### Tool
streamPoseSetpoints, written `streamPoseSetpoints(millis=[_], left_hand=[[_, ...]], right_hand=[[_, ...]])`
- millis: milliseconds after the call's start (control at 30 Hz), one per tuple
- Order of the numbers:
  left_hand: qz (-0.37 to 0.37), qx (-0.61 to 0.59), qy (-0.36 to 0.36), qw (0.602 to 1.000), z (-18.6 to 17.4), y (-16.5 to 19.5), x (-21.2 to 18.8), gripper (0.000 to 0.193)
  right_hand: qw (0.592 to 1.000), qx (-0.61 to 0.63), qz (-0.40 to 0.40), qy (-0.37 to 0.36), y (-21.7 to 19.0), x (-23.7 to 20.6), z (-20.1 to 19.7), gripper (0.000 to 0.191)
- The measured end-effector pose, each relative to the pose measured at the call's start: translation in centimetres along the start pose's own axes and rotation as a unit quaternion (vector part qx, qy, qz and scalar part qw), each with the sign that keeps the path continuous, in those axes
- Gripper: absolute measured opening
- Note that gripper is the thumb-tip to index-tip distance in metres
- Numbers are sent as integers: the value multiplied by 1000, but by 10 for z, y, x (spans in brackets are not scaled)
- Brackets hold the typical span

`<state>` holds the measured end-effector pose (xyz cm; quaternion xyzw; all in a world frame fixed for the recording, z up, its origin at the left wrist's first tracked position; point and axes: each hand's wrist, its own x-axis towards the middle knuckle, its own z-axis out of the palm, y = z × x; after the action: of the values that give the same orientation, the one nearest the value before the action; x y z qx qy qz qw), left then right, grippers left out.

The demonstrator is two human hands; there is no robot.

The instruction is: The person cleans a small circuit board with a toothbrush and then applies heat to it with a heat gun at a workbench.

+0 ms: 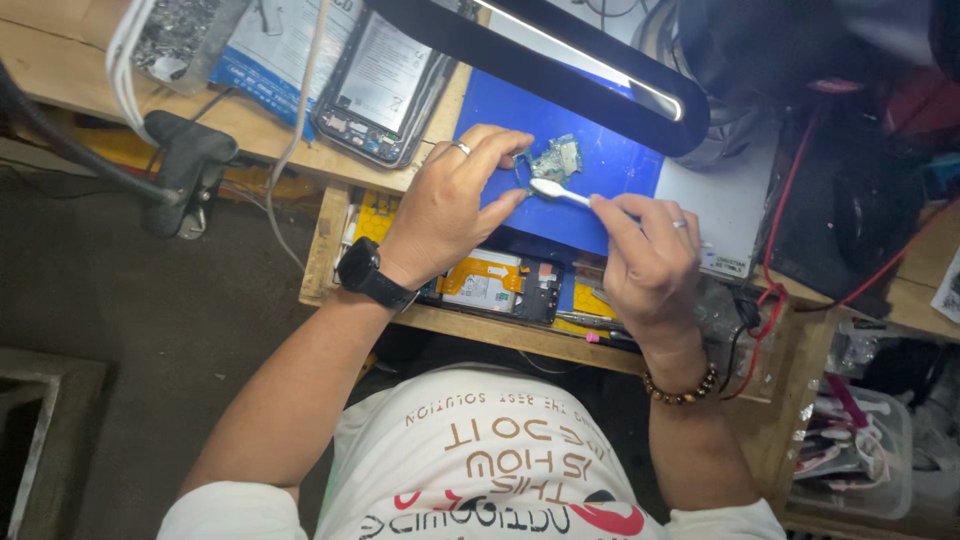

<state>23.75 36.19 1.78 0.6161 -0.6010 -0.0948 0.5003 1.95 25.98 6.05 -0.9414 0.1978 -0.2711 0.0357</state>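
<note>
I see the left hand (450, 205) pinching a small circuit board (557, 158) on the blue mat (620, 165). The right hand (650, 262) has its grip closed around a white toothbrush (558, 191), bristles touching the board

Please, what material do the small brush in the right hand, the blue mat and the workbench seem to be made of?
The brush in the right hand looks like white plastic: smooth, evenly coloured handle. The blue mat seems to be rubber or silicone: matte, flat, no glare under the lamp. The workbench looks like bare wood: pale, visible grain, plank edges. The left hand holds a small green circuit board, probably fibreglass laminate.
</note>
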Motion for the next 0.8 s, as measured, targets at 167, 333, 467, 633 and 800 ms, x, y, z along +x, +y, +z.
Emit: streamPoseSetpoints(millis=[167,333,467,633,800], left_hand=[[-2,-9,3,1000,-1,0,-1,49],[0,7,7,1000,0,-1,-2,48],[7,3,7,1000,0,-3,-2,48],[-3,-17,3,1000,-2,-3,-3,47],[1,8,5,1000,0,-2,-3,46]], right_hand=[[1000,-6,4,-2,-3,0,-1,31],[1000,-12,5,0,-4,2,-1,31],[1000,-7,0,-4,-3,2,0,31],[1000,-9,-3,-1,-3,-1,4,31],[1000,-5,-8,4,1,-2,-3,31]])
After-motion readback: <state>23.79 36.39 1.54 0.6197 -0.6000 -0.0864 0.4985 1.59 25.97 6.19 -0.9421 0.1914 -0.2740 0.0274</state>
